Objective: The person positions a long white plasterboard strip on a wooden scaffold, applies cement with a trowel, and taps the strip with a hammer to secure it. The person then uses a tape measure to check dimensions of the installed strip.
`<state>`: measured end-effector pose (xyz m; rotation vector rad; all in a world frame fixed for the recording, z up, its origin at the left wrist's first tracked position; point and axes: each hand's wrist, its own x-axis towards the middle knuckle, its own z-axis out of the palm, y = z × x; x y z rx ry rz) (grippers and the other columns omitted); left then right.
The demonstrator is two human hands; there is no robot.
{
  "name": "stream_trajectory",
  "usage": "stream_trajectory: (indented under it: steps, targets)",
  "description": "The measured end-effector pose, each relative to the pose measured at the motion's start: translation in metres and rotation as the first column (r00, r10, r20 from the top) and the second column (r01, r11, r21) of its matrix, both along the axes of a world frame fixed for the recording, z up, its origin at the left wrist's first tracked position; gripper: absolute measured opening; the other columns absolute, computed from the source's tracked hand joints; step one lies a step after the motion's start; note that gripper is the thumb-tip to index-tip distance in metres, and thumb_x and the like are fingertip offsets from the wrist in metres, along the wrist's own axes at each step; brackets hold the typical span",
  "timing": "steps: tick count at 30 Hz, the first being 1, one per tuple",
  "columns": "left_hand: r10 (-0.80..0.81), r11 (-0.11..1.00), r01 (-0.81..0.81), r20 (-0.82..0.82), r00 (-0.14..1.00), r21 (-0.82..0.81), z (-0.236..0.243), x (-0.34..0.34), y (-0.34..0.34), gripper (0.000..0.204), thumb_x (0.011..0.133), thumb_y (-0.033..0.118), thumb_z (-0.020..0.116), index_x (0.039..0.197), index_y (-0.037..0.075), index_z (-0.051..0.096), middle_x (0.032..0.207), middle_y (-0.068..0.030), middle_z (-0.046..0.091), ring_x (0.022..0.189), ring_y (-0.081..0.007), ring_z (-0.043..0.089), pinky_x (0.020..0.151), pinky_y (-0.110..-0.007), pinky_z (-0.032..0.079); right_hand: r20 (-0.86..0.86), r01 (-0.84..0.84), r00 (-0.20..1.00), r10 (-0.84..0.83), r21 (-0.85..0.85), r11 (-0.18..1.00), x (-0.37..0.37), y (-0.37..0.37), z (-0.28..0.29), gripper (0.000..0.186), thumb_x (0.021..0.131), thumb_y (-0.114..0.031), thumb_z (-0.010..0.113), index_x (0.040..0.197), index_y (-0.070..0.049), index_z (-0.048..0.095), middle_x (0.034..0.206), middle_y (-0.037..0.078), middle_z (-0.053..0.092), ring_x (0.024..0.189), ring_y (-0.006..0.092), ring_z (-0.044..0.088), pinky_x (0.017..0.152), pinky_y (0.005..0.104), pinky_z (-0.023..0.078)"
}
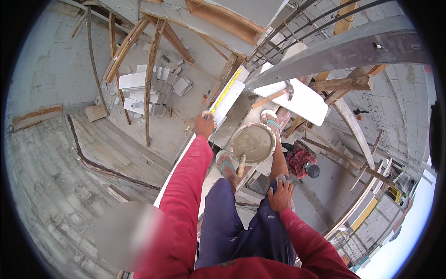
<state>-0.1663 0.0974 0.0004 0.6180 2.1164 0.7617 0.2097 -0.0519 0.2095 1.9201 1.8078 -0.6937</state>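
My left hand [204,124], in a red sleeve, is stretched forward and shut on the case of a yellow tape measure [226,90]. Its blade runs out along a white slab [231,99] ahead of me. My right hand [281,195] rests on my right knee, fingers spread, holding nothing. Between my sandalled feet stands a round pan of grey mortar [253,143] with a wooden trowel handle [241,166] leaning at its near rim. I am crouched on a raised plank platform [211,179].
A hammer [277,95] lies on a second white slab [304,101] at the right. A long metal beam [344,49] crosses above. Wooden props [149,69] and stacked white blocks [139,90] stand on the floor far below. A person in a patterned red shirt [301,161] works below right.
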Motion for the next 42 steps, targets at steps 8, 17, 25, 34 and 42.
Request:
stream_trajectory:
  steps: [8, 17, 25, 34, 42]
  targets:
    - [0.06, 0.997, -0.051, 0.139, 0.989, -0.065, -0.025, -0.058, 0.03, 0.02, 0.096, 0.021, 0.071, 0.106, 0.007, 0.081, 0.081, -0.0085, 0.078, 0.064, -0.0192, 0.077, 0.066, -0.035, 0.059, 0.061, -0.145, 0.987, 0.152, -0.107, 0.984, 0.008, 0.03, 0.008, 0.054, 0.09, -0.033, 0.072, 0.133, -0.003, 0.061, 0.131, 0.027, 0.054, 0.125, 0.0464, 0.05, 0.104, 0.0587, 0.043]
    - [0.024, 0.978, 0.028, 0.247, 0.969, -0.206, -0.082, -0.07, 0.067, 0.021, 0.094, 0.023, 0.073, 0.105, 0.008, 0.082, 0.076, -0.008, 0.078, 0.064, -0.018, 0.077, 0.067, -0.033, 0.058, -0.013, -0.183, 0.983, 0.186, -0.242, 0.953, 0.022, 0.092, 0.024, 0.055, 0.089, -0.032, 0.071, 0.133, 0.0, 0.062, 0.13, 0.032, 0.053, 0.123, 0.0509, 0.049, 0.107, 0.0615, 0.041]
    - [0.023, 0.958, 0.071, 0.324, 0.946, -0.276, -0.093, -0.064, 0.092, 0.018, 0.095, 0.022, 0.074, 0.105, 0.01, 0.083, 0.081, -0.0055, 0.077, 0.064, -0.0154, 0.073, 0.069, -0.032, 0.057, -0.065, -0.2, 0.98, 0.19, -0.303, 0.932, 0.034, 0.144, 0.033, 0.054, 0.091, -0.03, 0.071, 0.137, -0.002, 0.063, 0.131, 0.029, 0.055, 0.124, 0.049, 0.05, 0.105, 0.0607, 0.042]
    - [0.059, 0.948, 0.066, 0.376, 0.925, -0.312, -0.098, -0.063, 0.096, 0.018, 0.097, 0.022, 0.074, 0.106, 0.011, 0.083, 0.083, -0.0029, 0.076, 0.065, -0.0136, 0.07, 0.068, -0.032, 0.056, -0.142, -0.231, 0.97, 0.195, -0.313, 0.921, 0.043, 0.177, 0.035, 0.053, 0.091, -0.027, 0.07, 0.136, -0.001, 0.064, 0.131, 0.027, 0.056, 0.121, 0.0483, 0.052, 0.104, 0.0591, 0.044]
    - [0.082, 0.956, 0.068, 0.485, 0.871, -0.284, -0.097, -0.066, 0.099, 0.016, 0.096, 0.018, 0.072, 0.102, 0.007, 0.082, 0.082, -0.0021, 0.074, 0.069, -0.0116, 0.069, 0.067, -0.032, 0.056, -0.163, -0.267, 0.961, 0.225, -0.316, 0.91, 0.043, 0.193, 0.034, 0.051, 0.091, -0.025, 0.071, 0.134, 0.001, 0.063, 0.127, 0.027, 0.058, 0.119, 0.0473, 0.054, 0.106, 0.0571, 0.044]
